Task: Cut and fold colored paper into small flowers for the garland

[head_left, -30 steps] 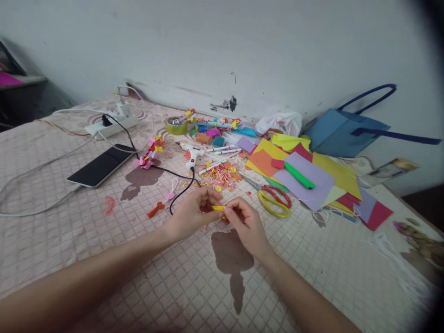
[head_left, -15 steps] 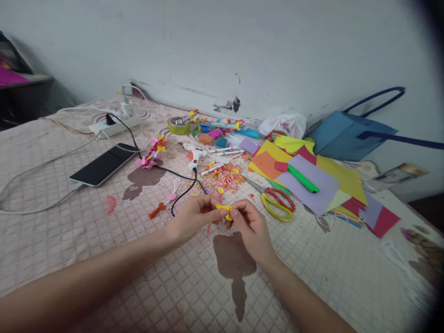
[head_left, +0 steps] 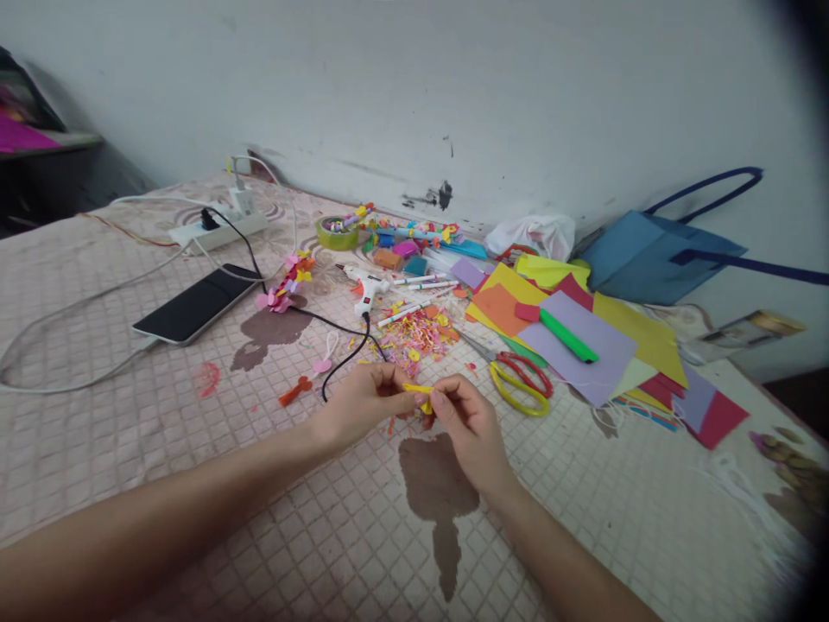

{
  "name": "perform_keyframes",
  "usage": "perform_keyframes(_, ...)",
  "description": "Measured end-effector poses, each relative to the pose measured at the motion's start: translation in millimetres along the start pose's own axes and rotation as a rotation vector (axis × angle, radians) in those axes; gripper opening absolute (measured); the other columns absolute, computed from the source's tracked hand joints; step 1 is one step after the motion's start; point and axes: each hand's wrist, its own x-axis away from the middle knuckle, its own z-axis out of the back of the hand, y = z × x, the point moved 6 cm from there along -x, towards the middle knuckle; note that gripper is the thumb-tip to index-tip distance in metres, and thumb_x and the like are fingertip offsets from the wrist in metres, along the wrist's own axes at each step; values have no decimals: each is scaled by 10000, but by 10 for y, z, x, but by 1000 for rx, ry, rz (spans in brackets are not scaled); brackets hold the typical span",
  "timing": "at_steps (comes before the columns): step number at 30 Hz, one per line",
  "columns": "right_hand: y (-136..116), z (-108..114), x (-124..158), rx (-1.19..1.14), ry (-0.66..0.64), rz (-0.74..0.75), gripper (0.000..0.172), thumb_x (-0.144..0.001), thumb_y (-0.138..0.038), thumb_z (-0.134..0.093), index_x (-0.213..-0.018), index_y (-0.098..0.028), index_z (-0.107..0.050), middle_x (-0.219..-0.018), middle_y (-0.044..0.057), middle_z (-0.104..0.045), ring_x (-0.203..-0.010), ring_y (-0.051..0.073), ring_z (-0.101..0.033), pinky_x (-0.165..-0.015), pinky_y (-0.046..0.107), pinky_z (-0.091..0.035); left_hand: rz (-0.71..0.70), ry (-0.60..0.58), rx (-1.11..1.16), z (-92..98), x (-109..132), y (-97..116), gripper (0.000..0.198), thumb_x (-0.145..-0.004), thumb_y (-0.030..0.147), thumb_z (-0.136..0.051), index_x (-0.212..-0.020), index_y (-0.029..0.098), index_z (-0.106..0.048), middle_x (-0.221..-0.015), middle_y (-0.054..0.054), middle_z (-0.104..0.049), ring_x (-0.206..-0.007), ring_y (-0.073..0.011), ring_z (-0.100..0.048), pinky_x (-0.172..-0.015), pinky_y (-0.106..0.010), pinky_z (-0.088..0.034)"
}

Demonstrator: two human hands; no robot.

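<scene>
My left hand (head_left: 363,400) and my right hand (head_left: 467,425) meet just above the patterned cloth (head_left: 194,484), both pinched on a small yellow paper piece (head_left: 420,394) held between their fingertips. The fingers of both hands are curled closed around it. Just behind the hands lies a heap of coloured paper scraps (head_left: 418,333), with a white glue gun (head_left: 363,285) and its black cord (head_left: 340,345) beside it. Red and yellow scissors (head_left: 518,380) lie to the right of my right hand.
Stacked coloured paper sheets (head_left: 583,333) with a green marker (head_left: 566,334) lie at the right. A phone (head_left: 198,304), a power strip (head_left: 217,231) and cables sit at the left. A tape roll (head_left: 335,231), pens and a blue bag (head_left: 654,255) stand along the wall.
Both hands have stayed together on the yellow piece, which has been folded or turned slightly between the fingertips. The view has shifted a little.
</scene>
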Motion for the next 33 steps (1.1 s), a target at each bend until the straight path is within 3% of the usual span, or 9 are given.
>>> perform_keyframes(15,35,16,-8,37,-29,-4,125,-854,-289,-524,-771,-196,-527,-639,-32,-526,-575,101,-509,-536,219,-418,42,-26,-107,20,4,12,210,-694,312,-680,-676,112,-621,-591,-8,-592,-531,-90,-515,-514,-208,-413)
perform_keyframes(21,-1,46,-5,99,25,47,128,-867,-273,-495,-766,-196,-510,-670,-25,-509,-595,107,-504,-553,227,-423,85,-57,11,25,-21,-38,229,-704,336,-672,-750,112,-665,-636,-19,-630,-564,-89,-545,-577,-214,-441)
perform_keyframes(27,6,40,-4,76,55,33,124,-870,-263,-480,-767,-198,-506,-666,-22,-514,-595,111,-504,-551,231,-427,120,-14,121,4,24,-28,224,-751,336,-626,-745,113,-651,-662,-28,-656,-604,-101,-579,-613,-221,-450)
perform_keyframes(33,13,58,4,84,81,39,125,-867,-257,-485,-758,-199,-505,-647,-27,-509,-581,111,-499,-549,233,-414,76,-15,42,-10,25,18,260,-746,374,-632,-753,114,-642,-675,-26,-645,-630,-113,-583,-630,-236,-452)
